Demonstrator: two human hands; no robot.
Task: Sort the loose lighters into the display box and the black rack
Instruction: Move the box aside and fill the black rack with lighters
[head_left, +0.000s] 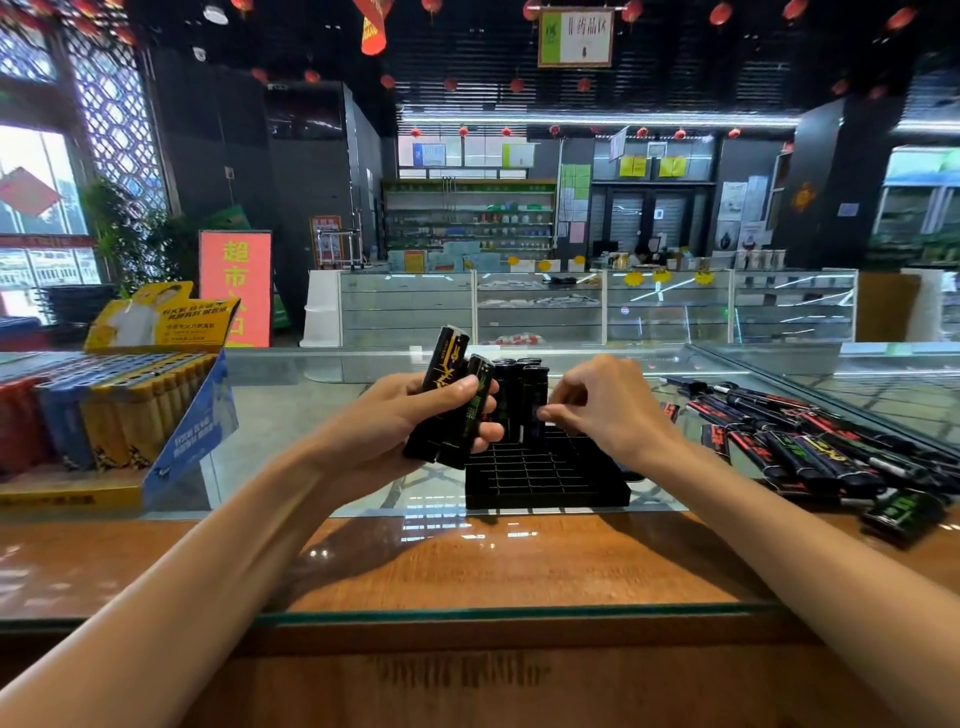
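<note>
We work at a glass counter with a wooden ledge along its near edge.

1. Display box: this stands on the glass at the far left, with its yellow printed lid raised at the back. We see it filled with rows of upright lighters, red at the left, then blue, then yellow.

2. Loose lighters: a pile of black lighters with red, green and yellow print lies flat on the glass at the far right, well apart from the display box. One green-printed lighter lies alone at the near end of the pile, beside the ledge.

3. Black rack: this gridded tray sits on the glass at centre, between the two forearms. We count only a few standing lighters, all in its back rows; the nearer cells show bare grid.

4. Left hand: its fingers and thumb are curled round a bundle of black lighters, held upright just left of the rack. The exact count in the bundle cannot be told.

5. Right hand: thumb and forefinger pinch the rightmost standing lighter in the back of the rack; the other fingers are curled.
</note>
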